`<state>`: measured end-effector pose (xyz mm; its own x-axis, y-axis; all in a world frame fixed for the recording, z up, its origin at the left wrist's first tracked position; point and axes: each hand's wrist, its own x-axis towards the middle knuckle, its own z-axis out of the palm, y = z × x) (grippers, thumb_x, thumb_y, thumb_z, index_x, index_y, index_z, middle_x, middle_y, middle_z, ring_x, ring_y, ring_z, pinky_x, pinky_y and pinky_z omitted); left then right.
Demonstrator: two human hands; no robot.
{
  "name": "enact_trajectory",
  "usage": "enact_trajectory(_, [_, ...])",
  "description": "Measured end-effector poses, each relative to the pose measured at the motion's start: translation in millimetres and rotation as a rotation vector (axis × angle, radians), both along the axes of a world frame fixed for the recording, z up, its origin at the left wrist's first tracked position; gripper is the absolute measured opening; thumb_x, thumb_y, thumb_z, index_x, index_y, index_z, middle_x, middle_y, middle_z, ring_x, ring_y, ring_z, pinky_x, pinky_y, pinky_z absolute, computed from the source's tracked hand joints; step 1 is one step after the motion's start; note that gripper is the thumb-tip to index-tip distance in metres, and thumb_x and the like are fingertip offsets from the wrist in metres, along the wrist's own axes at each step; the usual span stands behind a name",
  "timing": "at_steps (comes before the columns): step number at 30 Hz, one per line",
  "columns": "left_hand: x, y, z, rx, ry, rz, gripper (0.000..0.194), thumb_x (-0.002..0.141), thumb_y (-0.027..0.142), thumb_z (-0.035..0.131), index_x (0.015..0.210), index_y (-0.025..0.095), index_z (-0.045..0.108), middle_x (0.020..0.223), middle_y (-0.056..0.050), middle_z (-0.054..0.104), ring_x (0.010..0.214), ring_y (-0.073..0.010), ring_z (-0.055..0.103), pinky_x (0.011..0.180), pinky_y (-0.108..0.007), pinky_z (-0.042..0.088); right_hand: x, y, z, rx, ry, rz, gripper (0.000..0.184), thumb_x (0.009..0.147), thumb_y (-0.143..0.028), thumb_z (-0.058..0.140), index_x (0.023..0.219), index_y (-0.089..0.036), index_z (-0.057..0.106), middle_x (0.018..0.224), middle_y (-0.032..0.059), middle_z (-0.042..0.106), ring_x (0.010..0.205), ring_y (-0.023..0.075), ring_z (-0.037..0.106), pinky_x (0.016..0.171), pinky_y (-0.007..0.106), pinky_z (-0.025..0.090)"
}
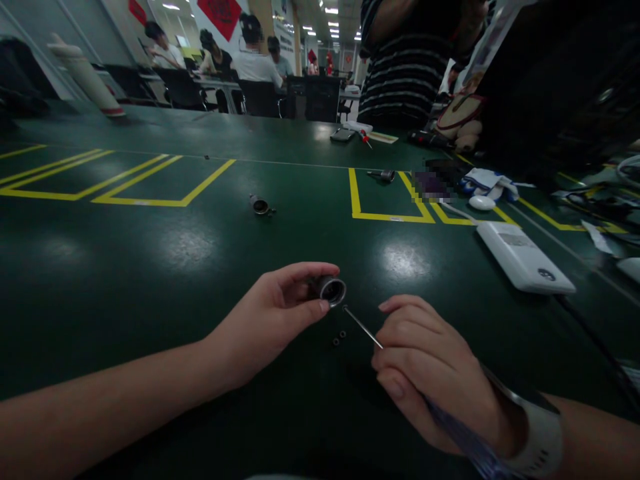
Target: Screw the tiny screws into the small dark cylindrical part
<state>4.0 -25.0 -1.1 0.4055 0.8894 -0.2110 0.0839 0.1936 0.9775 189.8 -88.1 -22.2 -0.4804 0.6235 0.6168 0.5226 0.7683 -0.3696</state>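
My left hand (275,313) grips a small dark metal cup-shaped part (332,291) between thumb and fingers, its round opening turned toward me and to the right. In my right hand (425,367) is a screwdriver (364,328) with a thin metal shaft; its translucent bluish handle runs back under the palm. A tiny piece sits at the shaft's tip, perhaps a screw, just short of the cup's rim. Two small dark rings or nuts (339,339) lie on the green table (190,300) below the cup.
A similar metal part (260,205) lies farther off with tiny pieces beside it. Another part (383,175) rests inside a yellow tape outline. On the right are a white power bank (525,257) with a cable and a white mouse-like object (483,203). A person in a striped shirt (400,73) stands across the table.
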Motion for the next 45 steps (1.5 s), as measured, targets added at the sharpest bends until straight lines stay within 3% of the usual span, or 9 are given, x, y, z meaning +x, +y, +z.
enact_trajectory(7, [3,-7,0.1,0.006,0.043,-0.047,0.032,0.067,0.016,0.066,0.099,0.022,0.064,0.092,-0.003,0.070,0.089,-0.0197,0.064,0.082,-0.033,0.049,-3,4,-3.1,0.006,-0.077,-0.027,0.017,0.084,-0.014,0.047,0.071,-0.015,0.058,0.064,0.0026,0.058,0.066,0.0147,0.051,0.080,0.038,0.044])
enact_trajectory(19, [7,-7,-5.5,0.104,0.009,0.042,0.018,0.064,0.012,0.064,0.080,0.019,0.066,0.097,-0.003,0.070,0.089,-0.0182,0.065,0.080,-0.030,0.051,-10,0,-3.6,0.012,-0.100,-0.016,0.017,0.084,-0.014,0.049,0.069,-0.014,0.057,0.064,0.0019,0.057,0.064,0.0133,0.052,0.080,0.037,0.043])
enact_trajectory(28, [8,-6,-5.3,0.096,0.011,0.049,0.016,0.064,0.010,0.062,0.078,0.018,0.066,0.095,-0.004,0.070,0.087,-0.0180,0.065,0.080,-0.032,0.051,-14,-1,-1.6,-0.022,-0.078,-0.042,0.016,0.084,-0.013,0.049,0.071,-0.015,0.058,0.064,0.0013,0.058,0.064,0.0135,0.052,0.081,0.039,0.043])
enact_trajectory(32, [5,0,-4.1,0.093,0.036,0.076,0.022,0.067,0.012,0.064,0.088,0.017,0.063,0.095,-0.004,0.069,0.087,-0.0184,0.064,0.080,-0.033,0.050,-9,2,3.3,-0.235,0.199,0.012,0.011,0.082,-0.012,0.050,0.076,-0.015,0.059,0.068,0.0023,0.060,0.067,0.0143,0.055,0.082,0.038,0.044])
enact_trajectory(38, [-5,10,0.6,0.006,-0.023,0.091,0.037,0.067,0.012,0.069,0.102,0.018,0.057,0.094,-0.003,0.069,0.092,-0.0182,0.063,0.083,-0.032,0.049,7,17,-5.4,-0.957,0.647,0.010,0.019,0.085,-0.021,0.045,0.077,-0.017,0.062,0.064,0.0012,0.060,0.063,0.0139,0.057,0.059,0.028,0.044])
enact_trajectory(40, [-6,12,2.6,0.013,-0.058,0.102,0.039,0.066,0.014,0.071,0.102,0.018,0.058,0.098,-0.004,0.068,0.094,-0.0189,0.063,0.085,-0.033,0.048,10,22,-10.0,-1.025,0.703,0.016,0.016,0.080,-0.018,0.046,0.076,-0.016,0.061,0.060,0.0003,0.058,0.058,0.0132,0.054,0.056,0.027,0.042])
enact_trajectory(45, [-6,14,4.6,0.010,-0.100,0.101,0.039,0.062,0.015,0.074,0.098,0.018,0.059,0.101,-0.004,0.067,0.092,-0.0192,0.063,0.084,-0.033,0.049,13,22,-14.6,-1.007,0.671,0.034,0.017,0.078,-0.015,0.043,0.072,-0.016,0.060,0.057,0.0002,0.057,0.059,0.0142,0.054,0.057,0.028,0.042])
